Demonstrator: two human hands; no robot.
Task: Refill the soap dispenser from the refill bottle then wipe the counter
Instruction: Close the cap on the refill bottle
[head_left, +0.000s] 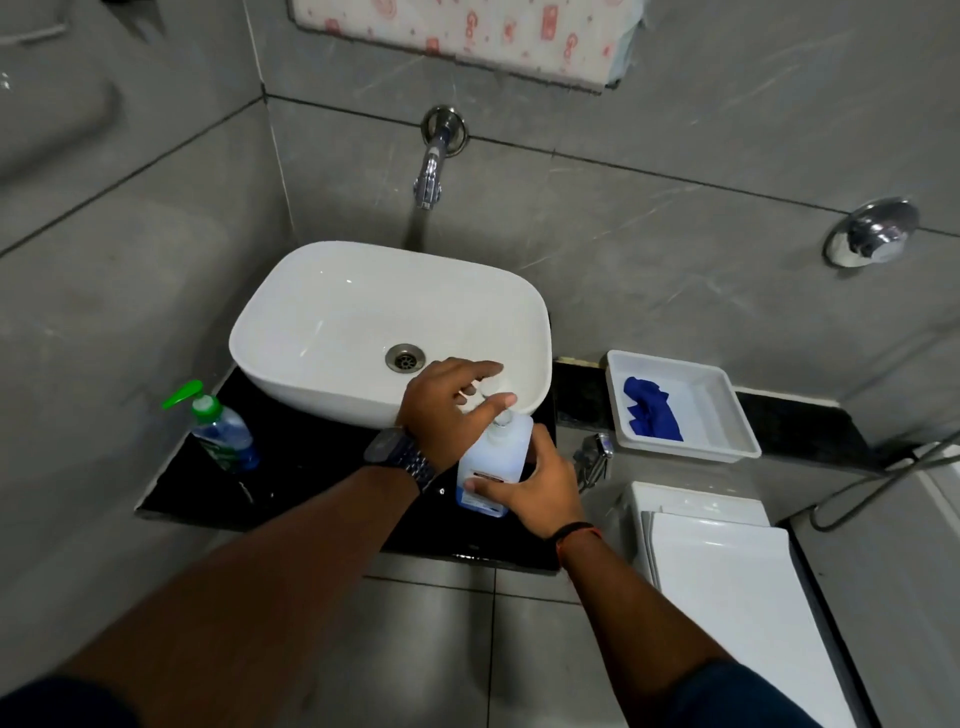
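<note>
The black worktop (311, 488) fills a corner of grey wall tile and carries a white countertop wash basin (291, 384) with a metal drain (405, 358) in its bowl. To the right and lower down is a white toilet cistern lid (727, 571). Behind it, on a narrow black ledge, sits a white rectangular tray (722, 415).

Two bare forearms reach in from the bottom edge. The left grip (441, 410), a bare hand, is over the top of the white pump bottle (493, 457). Its thumb and fingers are curled together round the pump head, which they mostly hide. The right grip (540, 478), also a bare hand, is clamped round the lower body of the same bottle from the right, thumb across the front label. This bottle stands upright on the worktop, just in front of the basin's near right corner.

A second pump bottle with a green top (223, 431) and blue liquid stands at the worktop's left end, beside the basin and well apart from both hands. I cannot tell which bottle is the dispenser and which the refill.

A crumpled blue cloth (649, 410) lies in the left half of the tray. A chrome wall tap (431, 166) juts out above the basin, with a chrome valve knob (872, 234) on the wall to the right. The left wrist wears a metal-strap watch (395, 457), the right a dark thread band (576, 532).
</note>
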